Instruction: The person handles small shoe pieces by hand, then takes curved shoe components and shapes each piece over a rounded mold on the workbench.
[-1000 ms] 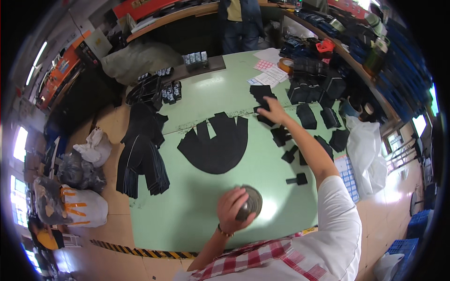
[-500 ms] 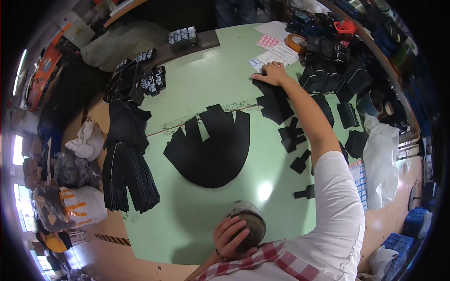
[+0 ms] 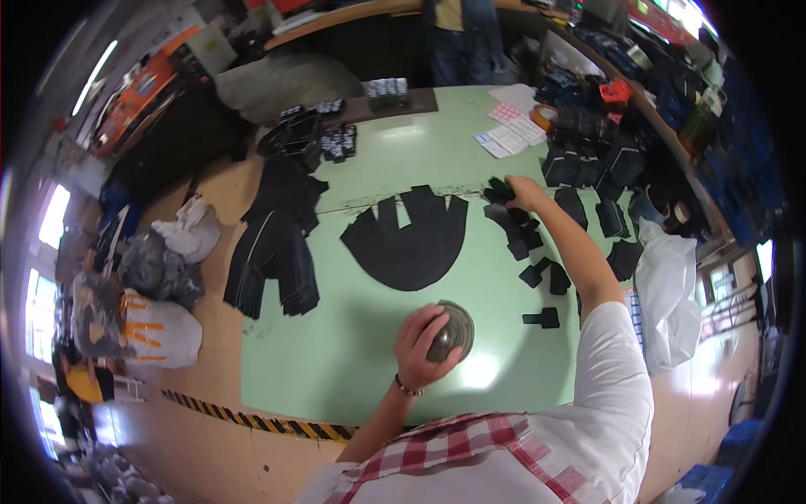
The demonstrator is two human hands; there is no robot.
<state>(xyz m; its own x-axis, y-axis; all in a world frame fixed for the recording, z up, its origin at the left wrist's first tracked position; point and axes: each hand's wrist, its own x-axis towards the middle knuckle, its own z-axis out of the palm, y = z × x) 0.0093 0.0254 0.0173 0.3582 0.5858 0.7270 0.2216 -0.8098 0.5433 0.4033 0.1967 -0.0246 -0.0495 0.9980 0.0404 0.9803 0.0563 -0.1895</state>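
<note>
2 hands (image 3: 424,336) (image 3: 522,191) unchanged: disc (image 3: 452,330), black pieces (image 3: 504,210).

Fan-shaped fabric piece (image 3: 410,242) mid-table (image 3: 336,370), round tin (image 3: 452,331) nearer, small cut pieces (image 3: 525,244) right, garments (image 3: 273,244) draped left

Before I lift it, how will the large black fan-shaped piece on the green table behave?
The fan-shaped piece lies perfectly flat and looks thin, so it probably flops and feels light. Its notched top edge suggests separate tabs that may droop or fold. Pushed across the smooth table, it may bunch.
</note>
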